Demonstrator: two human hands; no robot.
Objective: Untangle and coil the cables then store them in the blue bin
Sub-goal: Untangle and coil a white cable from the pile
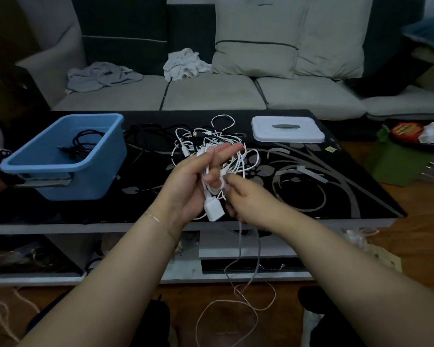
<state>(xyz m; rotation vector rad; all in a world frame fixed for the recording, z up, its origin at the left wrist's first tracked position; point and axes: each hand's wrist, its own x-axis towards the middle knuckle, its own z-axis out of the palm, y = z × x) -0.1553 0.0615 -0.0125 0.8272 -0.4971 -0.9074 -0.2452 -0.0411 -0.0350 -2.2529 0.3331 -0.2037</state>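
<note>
Head view: one coiled black cable [82, 144] already lies in the blue bin [68, 171] at the bench's [336, 196] left. The left hand [193, 181] holds a half-wound white cable [212, 206] while the right hand [246, 199] pinches its strand; its tail dangles to the floor. A white-and-black tangle [211, 141] remains beside the white lid [287, 128]

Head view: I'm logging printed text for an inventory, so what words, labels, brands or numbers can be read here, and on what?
None can be read.
Red-and-orange round packet on the floor at right: has print, too blurred to read.
Small yellowish sticker on the black glass table: too small to read.
Blue plastic bin and white plastic lid: no visible text.
</note>
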